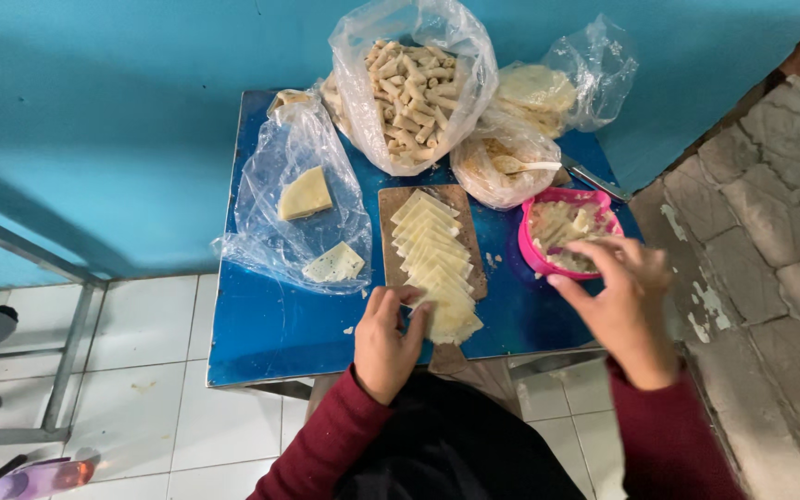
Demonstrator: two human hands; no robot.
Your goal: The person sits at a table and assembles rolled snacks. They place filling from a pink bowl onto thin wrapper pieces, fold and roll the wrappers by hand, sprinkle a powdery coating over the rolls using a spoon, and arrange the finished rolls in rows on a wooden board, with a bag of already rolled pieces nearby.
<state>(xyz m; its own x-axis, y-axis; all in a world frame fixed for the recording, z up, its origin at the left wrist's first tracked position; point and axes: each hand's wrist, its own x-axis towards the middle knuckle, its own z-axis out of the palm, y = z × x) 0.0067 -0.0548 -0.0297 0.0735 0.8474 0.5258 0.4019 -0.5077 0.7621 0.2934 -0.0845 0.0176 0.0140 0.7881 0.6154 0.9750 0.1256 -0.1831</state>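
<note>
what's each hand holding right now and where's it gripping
The left hand pinches the near edge of the nearest pale wrapper sheet. The right hand rests on the pink bowl's rim, holding nothing clearly.

On the desk (pixel 261 333), the cutting board (pixel 391 208) of stacked wrappers (pixel 432 259) lay between a bag (pixel 270 176) on its left and a bowl (pixel 534 255) on its right.

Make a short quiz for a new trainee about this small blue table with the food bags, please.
1. True or false: the left hand rests at the near end of the row of pale yellow squares on the wooden board.
2. Which container does the right hand reach over? A) the pink bowl B) the bag of rolled sticks C) a metal pot
3. Fill in: the flat clear bag left of the board holds ___ pale pieces.

Key: 1 true; 2 A; 3 two.
</note>
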